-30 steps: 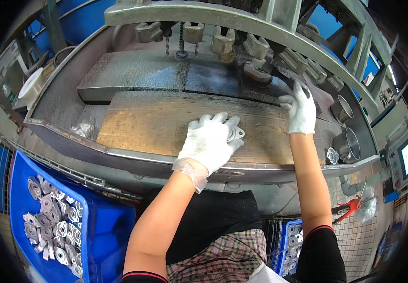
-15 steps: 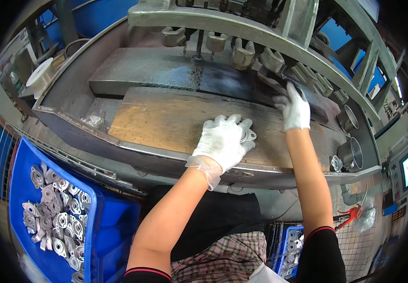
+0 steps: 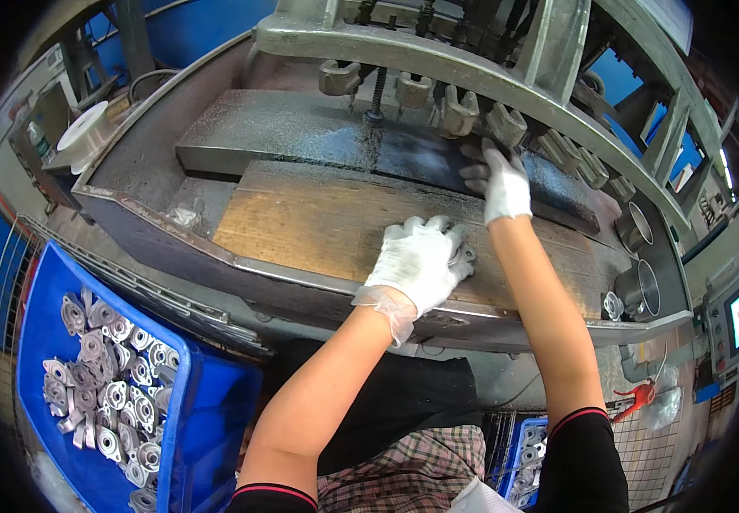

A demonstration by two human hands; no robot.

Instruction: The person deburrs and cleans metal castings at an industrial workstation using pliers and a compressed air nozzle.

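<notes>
My left hand (image 3: 418, 263), in a white glove, lies palm down on the wooden board (image 3: 292, 218). Its fingers curl over a small silver metal flange casting (image 3: 467, 254), and only one eared edge of that part shows beside the thumb. Farther forward and to the right, my right hand (image 3: 502, 184), also gloved, is over the dark steel block (image 3: 421, 154). Its fingers are apart, just below the row of metal clamp blocks (image 3: 458, 113), and I see nothing held in them.
A blue bin (image 3: 183, 393) of similar castings stands at lower left, with a smaller blue crate (image 3: 515, 453) below. Two metal cups (image 3: 640, 286) and a loose casting (image 3: 612, 305) sit at the tray's right end. A steel frame (image 3: 438, 53) overhangs the block.
My right hand has moved left along the steel block, towards the clamp blocks. My left hand stays on the casting. The whole view has shifted slightly.
</notes>
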